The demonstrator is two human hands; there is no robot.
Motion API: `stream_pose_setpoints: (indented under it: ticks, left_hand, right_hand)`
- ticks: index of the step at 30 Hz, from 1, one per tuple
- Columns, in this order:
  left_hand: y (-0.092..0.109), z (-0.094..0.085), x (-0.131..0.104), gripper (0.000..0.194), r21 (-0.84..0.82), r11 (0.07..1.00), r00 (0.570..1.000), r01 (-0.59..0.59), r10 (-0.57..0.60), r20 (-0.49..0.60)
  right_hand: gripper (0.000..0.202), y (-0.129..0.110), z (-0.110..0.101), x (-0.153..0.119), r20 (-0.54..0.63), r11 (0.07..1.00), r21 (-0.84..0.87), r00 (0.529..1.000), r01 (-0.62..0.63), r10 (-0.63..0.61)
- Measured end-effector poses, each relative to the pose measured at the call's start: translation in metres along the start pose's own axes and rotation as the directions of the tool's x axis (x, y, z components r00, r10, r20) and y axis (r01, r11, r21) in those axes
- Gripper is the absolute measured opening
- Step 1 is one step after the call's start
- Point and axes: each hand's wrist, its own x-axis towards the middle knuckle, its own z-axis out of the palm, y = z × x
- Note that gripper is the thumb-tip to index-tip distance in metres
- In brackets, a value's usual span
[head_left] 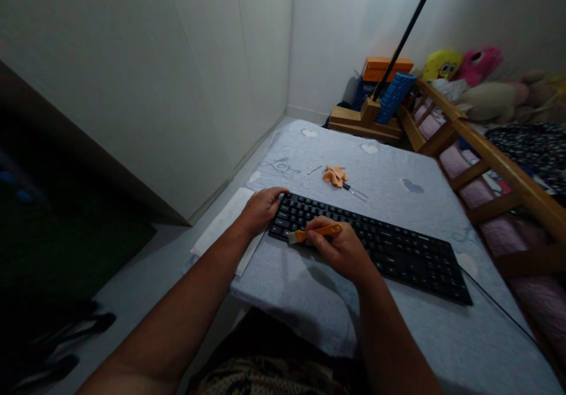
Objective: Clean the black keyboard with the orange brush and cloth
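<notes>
Keyboard lies on pale cloth, left hand against its left end, that grip hard to tell; right hand pinches the brush, bristles by the near-left keys, where light strokes along the gaps should work best

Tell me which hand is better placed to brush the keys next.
Probably the right hand: it holds the brush at the keyboard, while the left hand rests at the keyboard's left end.
</notes>
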Motion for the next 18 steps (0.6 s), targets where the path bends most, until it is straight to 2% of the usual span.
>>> stream_pose_setpoints:
  ticks: [3,6,14,18]
  left_hand:
    - [0.000,0.000,0.000,0.039,-0.018,1.000,1.000,0.006,-0.006,-0.005]
    - [0.000,0.000,0.000,0.039,-0.011,1.000,1.000,0.009,-0.009,-0.006]
    - [-0.002,0.000,0.000,0.040,-0.002,1.000,1.000,0.006,-0.006,0.009]
    - [-0.003,-0.001,0.000,0.040,0.005,1.000,1.000,0.006,-0.006,0.014]
  right_hand:
    - [0.017,0.004,-0.006,-0.002,-0.082,1.000,-0.005,0.997,-0.016,0.015]
    - [0.017,0.009,-0.010,-0.005,-0.118,0.998,-0.052,0.993,0.021,-0.027]
    - [0.018,0.009,-0.011,-0.014,0.045,0.999,-0.014,0.998,0.035,-0.034]
    - [0.017,0.008,-0.014,-0.017,0.076,0.998,0.062,0.997,0.021,-0.026]
